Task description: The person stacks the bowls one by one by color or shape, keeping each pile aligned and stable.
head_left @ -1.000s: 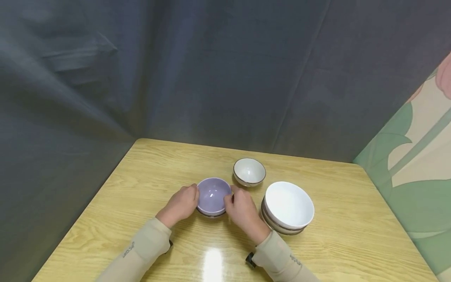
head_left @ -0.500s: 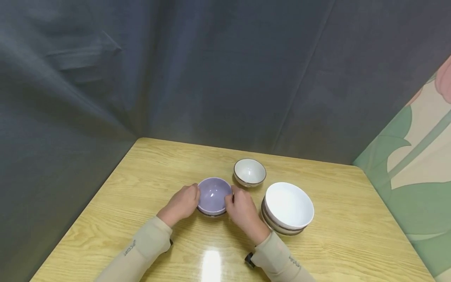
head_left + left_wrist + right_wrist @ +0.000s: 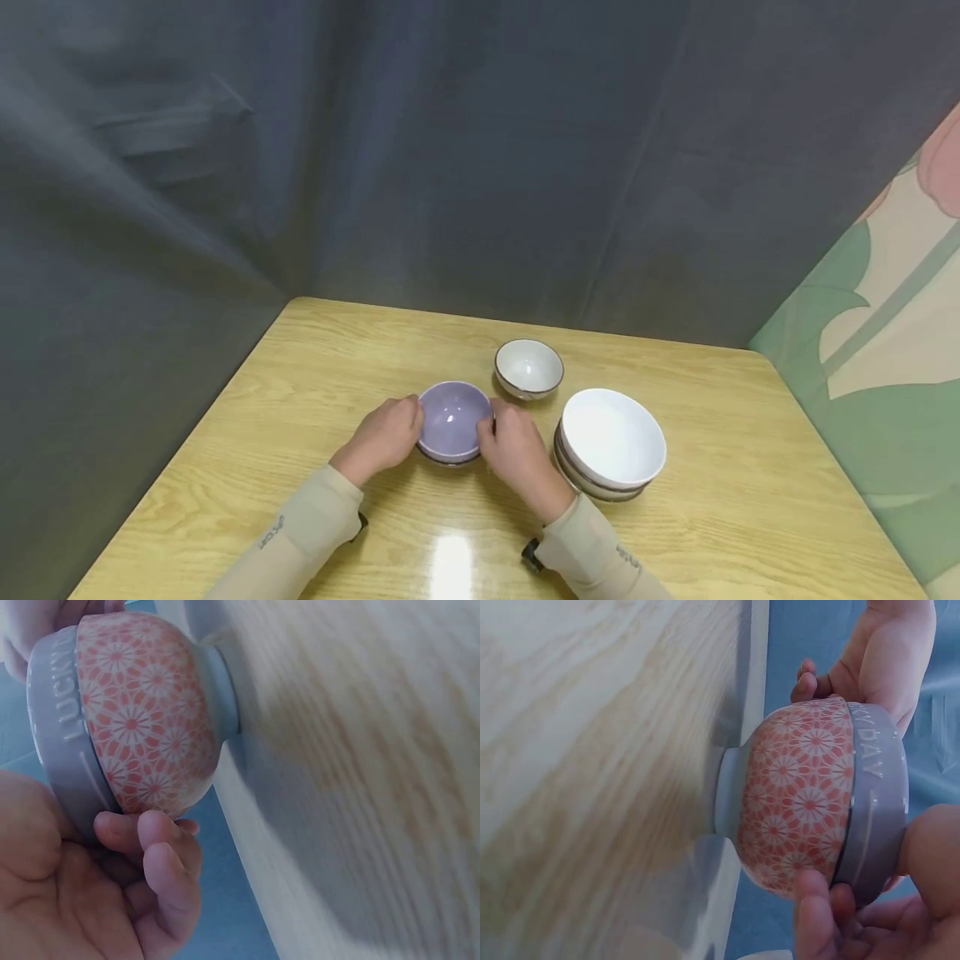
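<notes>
A small purple bowl (image 3: 452,417) with raised lettering on its outer wall sits nested in a red-and-white flower-patterned bowl (image 3: 142,712). The patterned bowl's pale foot stands on the table. From the left side, my left hand (image 3: 384,437) grips the purple bowl at its rim, with some fingertips touching the patterned bowl's wall below. My right hand (image 3: 519,450) holds the purple bowl's opposite side the same way. In the head view the patterned bowl is mostly hidden under the purple one.
Behind my right hand stands a small white bowl (image 3: 528,367) with a dark rim. To the right, a larger white bowl (image 3: 613,437) tops a stack with brown-rimmed bowls under it. A dark curtain (image 3: 480,167) hangs behind the wooden table (image 3: 750,467).
</notes>
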The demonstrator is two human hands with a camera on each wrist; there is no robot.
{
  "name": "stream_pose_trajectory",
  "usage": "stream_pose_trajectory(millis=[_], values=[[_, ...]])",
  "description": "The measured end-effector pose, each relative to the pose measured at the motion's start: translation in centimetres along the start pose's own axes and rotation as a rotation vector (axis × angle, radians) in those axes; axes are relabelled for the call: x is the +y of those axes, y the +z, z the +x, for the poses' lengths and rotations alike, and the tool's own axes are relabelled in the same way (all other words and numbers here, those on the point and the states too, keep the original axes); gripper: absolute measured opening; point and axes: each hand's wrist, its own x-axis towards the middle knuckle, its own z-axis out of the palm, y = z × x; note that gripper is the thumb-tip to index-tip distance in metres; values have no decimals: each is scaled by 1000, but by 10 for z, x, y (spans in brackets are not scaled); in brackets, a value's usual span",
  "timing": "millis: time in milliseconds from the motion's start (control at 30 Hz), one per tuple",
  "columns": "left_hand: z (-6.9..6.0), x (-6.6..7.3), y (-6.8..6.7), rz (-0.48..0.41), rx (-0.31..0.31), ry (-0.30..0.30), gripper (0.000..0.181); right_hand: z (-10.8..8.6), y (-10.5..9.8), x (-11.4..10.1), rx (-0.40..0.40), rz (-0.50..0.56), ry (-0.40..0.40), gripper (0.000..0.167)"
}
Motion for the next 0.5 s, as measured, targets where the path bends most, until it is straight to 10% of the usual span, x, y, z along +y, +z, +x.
stream_pose_trajectory(millis=[267,500], values=[[0,0,0,-15,-12,-20,33,-13,-32,-28,-92,-116,68,51],[1,0,-3,-44,-12,-19,35,6,-99,-59,-54,-161,-32,32]])
